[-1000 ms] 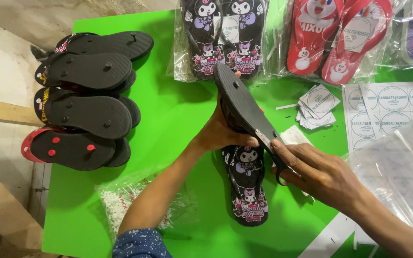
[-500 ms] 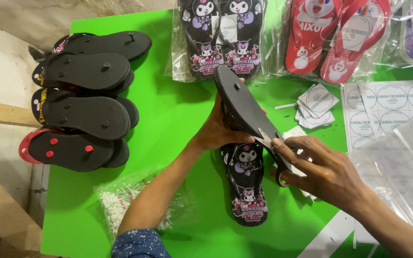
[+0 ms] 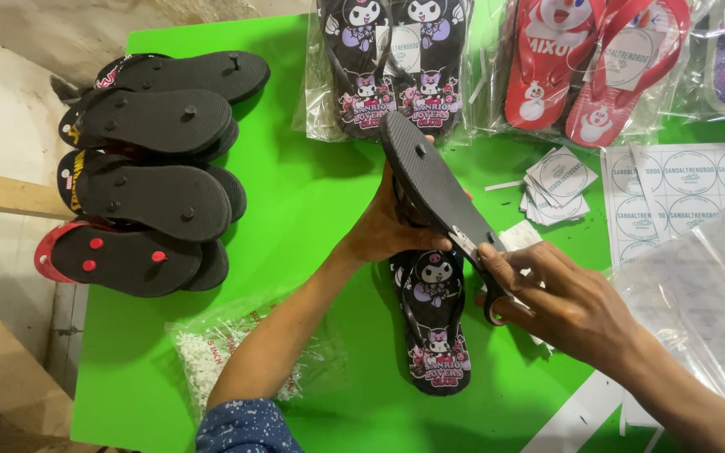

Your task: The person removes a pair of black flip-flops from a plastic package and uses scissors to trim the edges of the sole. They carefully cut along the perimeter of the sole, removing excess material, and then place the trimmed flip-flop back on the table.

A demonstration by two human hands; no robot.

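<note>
My left hand [image 3: 388,225] grips a black flip-flop [image 3: 434,191] by its strap side and holds it tilted, sole up, above the green table [image 3: 295,210]. My right hand [image 3: 560,300] pinches the heel end of that sole, fingers pressing a small white sticker [image 3: 463,239] there. Under the raised sandal its mate [image 3: 436,323] lies face up on the table, black with a cartoon print.
Several black flip-flops [image 3: 148,168] are piled sole up at the left edge. Bagged pairs, black [image 3: 392,59] and red [image 3: 593,63], lie at the back. Sticker sheets [image 3: 681,197], loose square labels [image 3: 557,183] and clear bags [image 3: 702,302] are at right. A bag of white bits [image 3: 211,352] lies front left.
My right hand has shifted its fingers along the heel of the raised sandal, pressing on the sticker. The left hand keeps the sandal almost still.
</note>
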